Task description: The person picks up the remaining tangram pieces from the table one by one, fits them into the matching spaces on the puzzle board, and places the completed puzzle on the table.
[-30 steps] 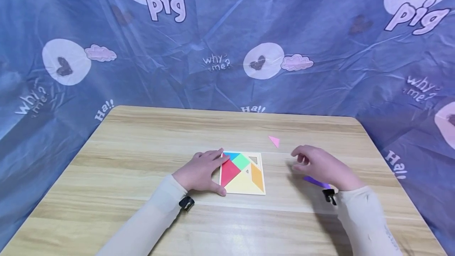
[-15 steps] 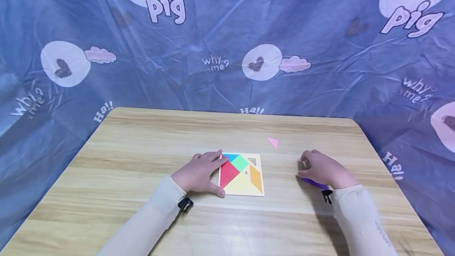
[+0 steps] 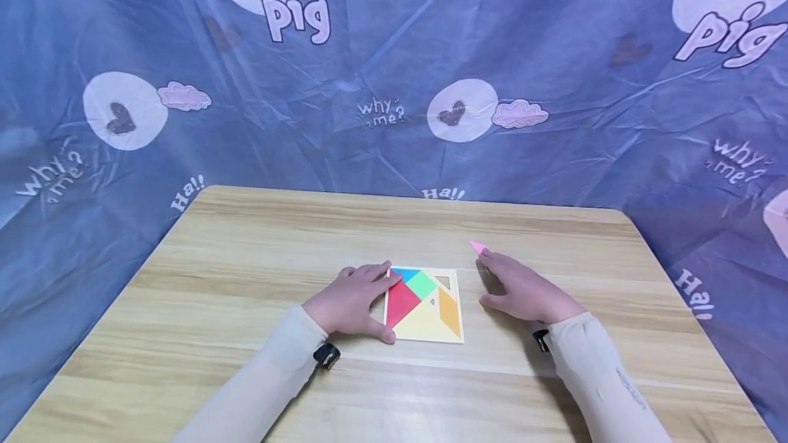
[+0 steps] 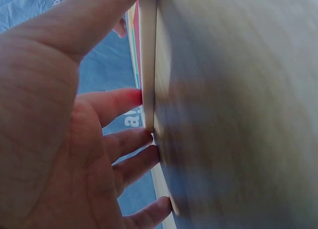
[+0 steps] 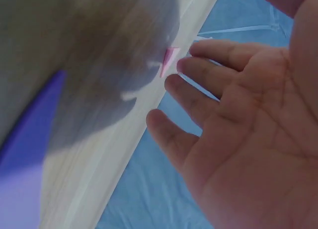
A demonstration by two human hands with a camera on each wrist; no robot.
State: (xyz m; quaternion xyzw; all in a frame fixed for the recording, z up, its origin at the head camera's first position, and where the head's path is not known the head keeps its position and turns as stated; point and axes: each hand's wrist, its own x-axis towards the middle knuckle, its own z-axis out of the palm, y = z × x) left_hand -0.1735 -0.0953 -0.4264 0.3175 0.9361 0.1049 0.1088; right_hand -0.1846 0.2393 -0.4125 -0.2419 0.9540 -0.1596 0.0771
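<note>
A square tangram board (image 3: 458,320) lies on the table with red, blue, green, yellow and orange pieces in it. My left hand (image 3: 351,299) rests along its left side, index finger over the red piece (image 3: 401,303) and thumb at the lower left corner. In the left wrist view the fingertips (image 4: 130,97) meet the board's edge. My right hand (image 3: 532,289) is over the table right of the board, fingers extended and nothing held. Its fingertips overlap the pink triangle (image 3: 477,247) in the head view. A purple piece (image 5: 27,159) shows in the right wrist view, below the palm.
The wood-grain table (image 3: 277,231) has rounded far corners. A blue printed cloth (image 3: 369,156) hangs behind it and along both sides. Two gaps show in the board, a triangular opening (image 3: 444,282) at the upper right and a small one near the middle.
My right hand has left the purple piece and moved left and away from me to the pink triangle, its fingers uncurling. The left hand stays on the board.
</note>
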